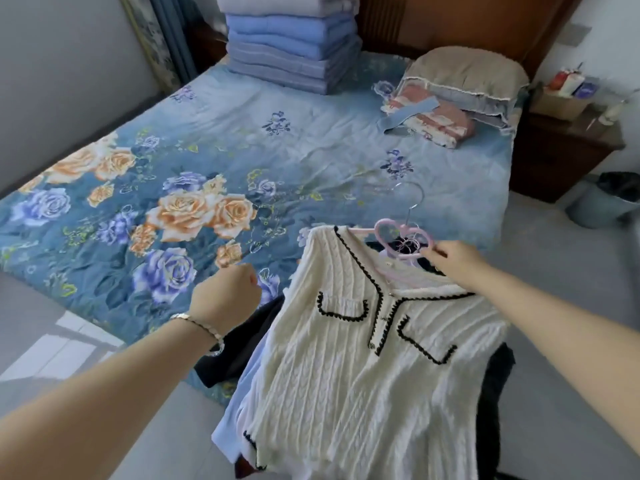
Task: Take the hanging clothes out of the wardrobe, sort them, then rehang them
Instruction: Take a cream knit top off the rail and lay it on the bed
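A cream cable-knit cardigan (363, 358) trimmed in black is spread over the near corner of the floral bed (242, 133), laid on dark (235, 351) and pale blue garments (239, 410). Its pink heart-shaped hanger (391, 233) is pinched by the right hand (457, 261). The left hand (225, 296) is clenched above the bed, with nothing seen in it.

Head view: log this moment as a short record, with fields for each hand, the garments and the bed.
right hand: fingers pinch the pink hanger at its heart-shaped top
left hand: curled in a fist, nothing seen in it
top garment: cream cardigan with black trim, on that hanger
beneath it: light blue garment and dark garments
bed: floral bedspread; folded blue quilts and a pillow at the far end
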A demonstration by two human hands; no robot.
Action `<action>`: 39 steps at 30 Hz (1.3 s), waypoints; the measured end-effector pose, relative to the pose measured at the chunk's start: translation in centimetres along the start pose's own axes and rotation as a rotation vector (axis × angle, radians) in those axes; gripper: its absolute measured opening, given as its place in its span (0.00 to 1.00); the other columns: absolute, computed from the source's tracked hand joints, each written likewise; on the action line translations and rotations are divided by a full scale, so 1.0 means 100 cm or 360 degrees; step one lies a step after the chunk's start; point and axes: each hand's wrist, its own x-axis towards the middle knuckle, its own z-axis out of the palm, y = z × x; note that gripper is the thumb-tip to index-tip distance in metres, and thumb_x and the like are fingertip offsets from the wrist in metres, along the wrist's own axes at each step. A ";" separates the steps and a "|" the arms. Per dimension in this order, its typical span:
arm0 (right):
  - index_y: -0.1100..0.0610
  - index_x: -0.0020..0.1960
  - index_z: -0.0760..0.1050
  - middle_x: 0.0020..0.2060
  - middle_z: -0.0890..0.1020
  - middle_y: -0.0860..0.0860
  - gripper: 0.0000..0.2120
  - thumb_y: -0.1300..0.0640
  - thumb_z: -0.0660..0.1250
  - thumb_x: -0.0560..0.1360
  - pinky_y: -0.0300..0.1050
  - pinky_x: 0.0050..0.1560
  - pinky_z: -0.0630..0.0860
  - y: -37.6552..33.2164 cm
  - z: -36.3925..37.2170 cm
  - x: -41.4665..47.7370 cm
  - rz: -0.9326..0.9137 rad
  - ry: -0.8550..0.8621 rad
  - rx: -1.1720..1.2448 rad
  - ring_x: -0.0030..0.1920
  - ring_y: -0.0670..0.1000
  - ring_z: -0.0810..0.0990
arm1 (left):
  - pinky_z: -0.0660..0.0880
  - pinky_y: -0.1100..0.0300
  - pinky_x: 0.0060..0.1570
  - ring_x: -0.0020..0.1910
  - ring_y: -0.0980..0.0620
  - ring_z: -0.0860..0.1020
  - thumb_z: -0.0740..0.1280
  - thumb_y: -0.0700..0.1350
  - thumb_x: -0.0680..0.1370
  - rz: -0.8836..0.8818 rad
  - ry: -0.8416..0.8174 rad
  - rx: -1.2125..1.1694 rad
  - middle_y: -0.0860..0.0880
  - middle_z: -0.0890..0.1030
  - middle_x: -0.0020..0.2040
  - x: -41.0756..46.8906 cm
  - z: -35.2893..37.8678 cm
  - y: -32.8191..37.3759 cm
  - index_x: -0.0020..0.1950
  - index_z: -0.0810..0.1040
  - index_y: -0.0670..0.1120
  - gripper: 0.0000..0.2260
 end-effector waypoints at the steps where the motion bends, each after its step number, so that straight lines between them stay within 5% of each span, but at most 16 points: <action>1: 0.57 0.41 0.79 0.41 0.78 0.60 0.16 0.48 0.59 0.79 0.47 0.46 0.71 0.012 0.016 0.023 -0.0001 -0.0081 -0.0106 0.48 0.58 0.76 | 0.60 0.61 0.30 0.39 0.47 0.72 0.54 0.40 0.78 -0.0024 -0.0036 0.0012 0.48 0.73 0.39 0.013 0.008 0.007 0.49 0.75 0.44 0.10; 3: 0.54 0.52 0.80 0.52 0.76 0.59 0.17 0.45 0.58 0.79 0.48 0.55 0.70 0.031 0.047 0.063 0.0071 -0.0138 -0.0337 0.57 0.59 0.73 | 0.59 0.61 0.29 0.39 0.46 0.72 0.53 0.41 0.79 -0.0069 -0.0085 0.0027 0.49 0.72 0.37 0.038 0.024 0.019 0.47 0.73 0.44 0.09; 5: 0.55 0.54 0.79 0.55 0.76 0.58 0.17 0.46 0.56 0.80 0.46 0.52 0.69 0.048 0.074 0.094 0.0256 -0.0172 -0.0400 0.57 0.59 0.74 | 0.62 0.60 0.32 0.40 0.45 0.73 0.52 0.43 0.80 -0.0108 -0.0138 0.0009 0.48 0.73 0.37 0.058 0.039 0.031 0.45 0.71 0.44 0.10; 8: 0.58 0.54 0.76 0.55 0.79 0.60 0.14 0.53 0.55 0.81 0.46 0.47 0.70 0.060 0.103 0.130 0.0499 -0.0155 -0.0272 0.55 0.61 0.77 | 0.70 0.57 0.42 0.48 0.44 0.77 0.52 0.43 0.81 -0.0169 -0.0245 0.0005 0.45 0.79 0.52 0.077 0.059 0.045 0.52 0.72 0.45 0.09; 12: 0.63 0.62 0.70 0.61 0.75 0.64 0.14 0.62 0.53 0.80 0.50 0.56 0.71 0.062 0.120 0.159 0.0609 -0.0137 -0.0252 0.61 0.63 0.74 | 0.70 0.57 0.47 0.58 0.43 0.76 0.55 0.41 0.78 -0.0266 -0.0438 0.0060 0.44 0.76 0.63 0.090 0.081 0.046 0.61 0.73 0.45 0.13; 15: 0.58 0.65 0.70 0.63 0.74 0.58 0.15 0.61 0.54 0.80 0.46 0.54 0.72 0.047 0.128 0.164 0.0320 -0.0465 -0.0525 0.61 0.59 0.75 | 0.68 0.59 0.43 0.51 0.45 0.76 0.56 0.42 0.77 -0.0316 -0.0489 0.0036 0.47 0.78 0.57 0.091 0.085 0.039 0.54 0.73 0.46 0.09; 19: 0.57 0.55 0.74 0.54 0.76 0.57 0.12 0.61 0.53 0.79 0.44 0.46 0.70 -0.004 0.143 0.151 -0.0193 -0.0864 -0.0678 0.56 0.58 0.76 | 0.69 0.58 0.45 0.52 0.45 0.76 0.57 0.43 0.78 -0.0406 -0.0510 0.0013 0.48 0.78 0.55 0.081 0.078 0.024 0.55 0.74 0.48 0.10; 23: 0.59 0.62 0.73 0.60 0.76 0.57 0.15 0.59 0.53 0.80 0.47 0.56 0.72 -0.082 0.150 0.123 -0.0590 -0.1068 -0.0844 0.59 0.58 0.75 | 0.70 0.59 0.43 0.46 0.48 0.74 0.57 0.45 0.78 -0.0506 -0.0453 -0.0212 0.49 0.78 0.50 0.055 0.061 -0.008 0.51 0.75 0.49 0.08; 28: 0.56 0.58 0.74 0.62 0.75 0.59 0.14 0.61 0.52 0.79 0.49 0.59 0.72 -0.202 0.166 0.046 -0.1186 -0.1105 -0.1057 0.62 0.59 0.74 | 0.69 0.60 0.42 0.46 0.49 0.76 0.57 0.47 0.78 -0.0730 -0.0396 -0.0407 0.52 0.78 0.48 -0.036 0.039 -0.080 0.49 0.73 0.52 0.06; 32: 0.56 0.55 0.75 0.52 0.78 0.60 0.13 0.62 0.53 0.79 0.45 0.48 0.73 -0.306 0.171 -0.061 -0.1701 -0.1059 -0.1213 0.54 0.59 0.75 | 0.68 0.61 0.45 0.54 0.49 0.77 0.58 0.48 0.78 -0.1088 -0.0266 -0.0546 0.50 0.79 0.55 -0.149 0.023 -0.155 0.51 0.74 0.53 0.06; 39: 0.63 0.62 0.73 0.62 0.75 0.60 0.16 0.63 0.54 0.78 0.50 0.60 0.72 -0.447 0.208 -0.312 -0.2532 -0.0972 -0.1389 0.62 0.60 0.75 | 0.72 0.58 0.54 0.57 0.47 0.77 0.58 0.46 0.78 -0.1807 0.0087 -0.0632 0.47 0.79 0.58 -0.390 -0.004 -0.264 0.56 0.75 0.49 0.10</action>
